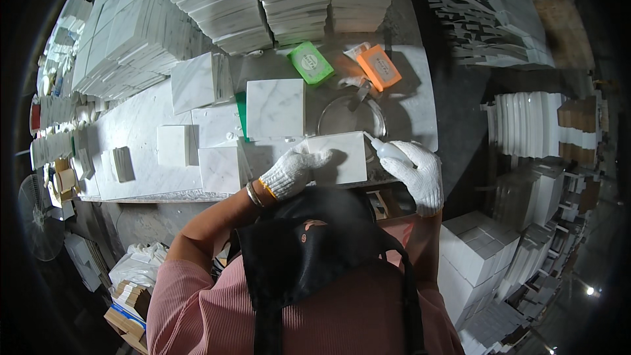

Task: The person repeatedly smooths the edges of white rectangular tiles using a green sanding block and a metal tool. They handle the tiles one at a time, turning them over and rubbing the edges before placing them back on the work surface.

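Note:
My left hand [289, 169], in a white knit glove, is closed on the left side of a white marble tile [348, 165] near the table's front edge. In my gloved right hand [419, 174] is a small translucent squeeze bottle [393, 152]. Its thin nozzle points up and left to the tile's far right corner; whether it touches cannot be made out. Just beyond the tile lies a round metal dish [381, 118] with a flat tool [358, 96] across its rim. A larger marble tile [276, 108] sits behind my left hand.
Tall stacks of marble tiles [217, 10] line the table's far side. A green box [311, 64] and an orange box [379, 68] lie beyond the dish. Smaller tiles [174, 144] are spread to the left. White cartons [476, 250] stand at my right, and a fan [39, 207] at far left.

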A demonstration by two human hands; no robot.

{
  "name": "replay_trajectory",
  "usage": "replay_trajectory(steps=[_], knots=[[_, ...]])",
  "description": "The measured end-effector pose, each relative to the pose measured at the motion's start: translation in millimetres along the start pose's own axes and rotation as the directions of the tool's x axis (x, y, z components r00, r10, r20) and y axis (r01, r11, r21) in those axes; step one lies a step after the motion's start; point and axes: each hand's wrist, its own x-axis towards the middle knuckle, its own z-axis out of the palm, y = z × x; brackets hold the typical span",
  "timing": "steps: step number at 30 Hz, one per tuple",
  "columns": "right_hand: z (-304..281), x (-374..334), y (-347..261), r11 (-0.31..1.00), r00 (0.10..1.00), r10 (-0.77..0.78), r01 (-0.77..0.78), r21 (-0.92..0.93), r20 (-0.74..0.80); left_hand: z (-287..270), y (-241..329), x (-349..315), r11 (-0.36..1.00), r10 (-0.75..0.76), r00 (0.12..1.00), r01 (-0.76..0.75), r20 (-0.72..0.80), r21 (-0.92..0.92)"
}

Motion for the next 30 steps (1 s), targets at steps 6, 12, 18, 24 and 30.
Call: replay_trajectory(steps=[6, 12, 18, 24, 30], knots=[[0, 0, 4, 1.0, 1.0, -0.01, 0.01, -0.009, -0.001, 4, 5, -3, 1.0, -0.018, 1.0, 0.018, 0.01, -0.01], [-3, -3, 10, 0.979, 0.992, 0.113, -0.102, 0.176, -0.052, 6, 10, -6, 0.999, -0.041, 0.999, 0.041, 0.009, -0.017], [-10, 9, 69, 0.977, 0.948, 0.118, -0.058, 0.203, -0.297, -1, 0, -1, 0.98, 0.038, 0.999, -0.031, -0.031, 0.199], [1, 36, 92, 0.982, 0.902, 0.091, -0.012, 0.187, -0.423, 8, 11, -8, 0.998, -0.026, 0.999, 0.025, 0.018, 0.054], [17, 60, 122, 0.996, 0.887, -0.069, 0.039, -0.076, -0.457, 8, 10, -7, 0.997, -0.06, 0.998, 0.061, 0.015, -0.057]])
